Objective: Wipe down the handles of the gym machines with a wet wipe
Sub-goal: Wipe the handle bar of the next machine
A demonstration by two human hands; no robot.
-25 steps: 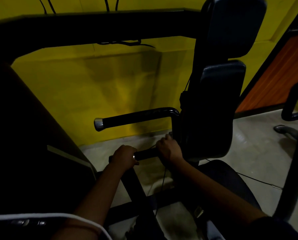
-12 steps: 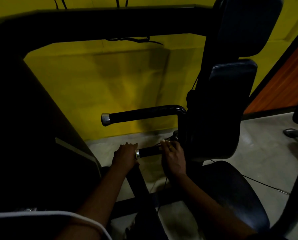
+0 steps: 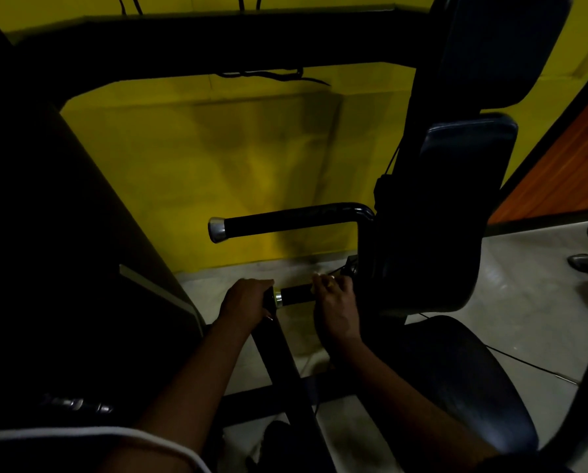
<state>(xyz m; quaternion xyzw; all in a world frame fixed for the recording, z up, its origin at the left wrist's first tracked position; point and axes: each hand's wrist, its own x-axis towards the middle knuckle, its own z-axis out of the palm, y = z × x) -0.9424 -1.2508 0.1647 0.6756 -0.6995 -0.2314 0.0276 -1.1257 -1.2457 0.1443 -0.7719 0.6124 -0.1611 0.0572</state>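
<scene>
Sliding off the tip since a second ago, the left hand (image 3: 248,302) has uncovered the silver end cap (image 3: 278,298) of the lower handle (image 3: 294,295), and a short stretch of black grip now shows between the two hands. That handle juts out low beside the machine, just below the upper handle (image 3: 285,221). The left hand's fingers curl round the very end beyond the cap. The right hand (image 3: 335,302) wraps the inner part of the grip, close to the back pad (image 3: 456,216), its fingers folded over the top. No wipe can be made out in the dim light, so which hand carries it cannot be told. Judging by the bared cap, this handle is probably mid-wipe, with the upper one still waiting. Around them lie the seat (image 3: 456,387), the pale floor (image 3: 524,302) and the yellow wall (image 3: 234,158).
</scene>
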